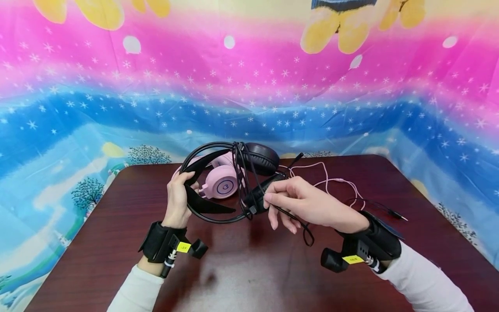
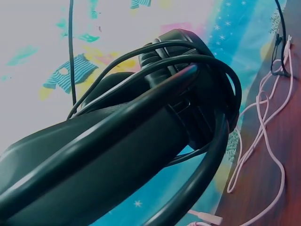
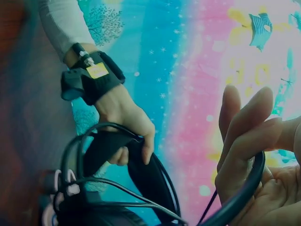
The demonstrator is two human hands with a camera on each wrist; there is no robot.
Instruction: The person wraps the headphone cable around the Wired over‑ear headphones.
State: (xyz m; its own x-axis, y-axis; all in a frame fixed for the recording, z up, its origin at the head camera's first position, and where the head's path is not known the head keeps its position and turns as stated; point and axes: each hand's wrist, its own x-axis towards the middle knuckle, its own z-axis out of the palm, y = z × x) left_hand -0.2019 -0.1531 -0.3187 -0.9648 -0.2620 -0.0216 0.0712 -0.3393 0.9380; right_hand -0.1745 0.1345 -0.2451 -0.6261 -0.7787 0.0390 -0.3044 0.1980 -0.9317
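Observation:
Black over-ear headphones [image 1: 262, 159] are held up over the table on their side. My left hand [image 1: 177, 201] grips the middle of their headband, thumb and fingers around the padded strap [image 3: 146, 174]. Several loops of black cable [image 2: 155, 63] run around the ear-cup end of the headband. At the right, my right hand [image 1: 298, 203] pinches the black cable between thumb and forefinger, beside the lower ear cup. Its other fingers are loosely bent, and a short cable loop [image 1: 309, 236] hangs below them. Pink headphones [image 1: 223, 181] lie behind, partly hidden by the black pair.
The pink cable [image 1: 326, 173] lies in loose bends on the right of the dark wooden table [image 1: 234, 268]. A black plug [image 1: 396, 214] rests near the right edge. A thin black microphone boom [image 1: 297, 158] sticks up behind my right hand. Printed cloth [image 1: 249, 99] encloses the table's back and sides.

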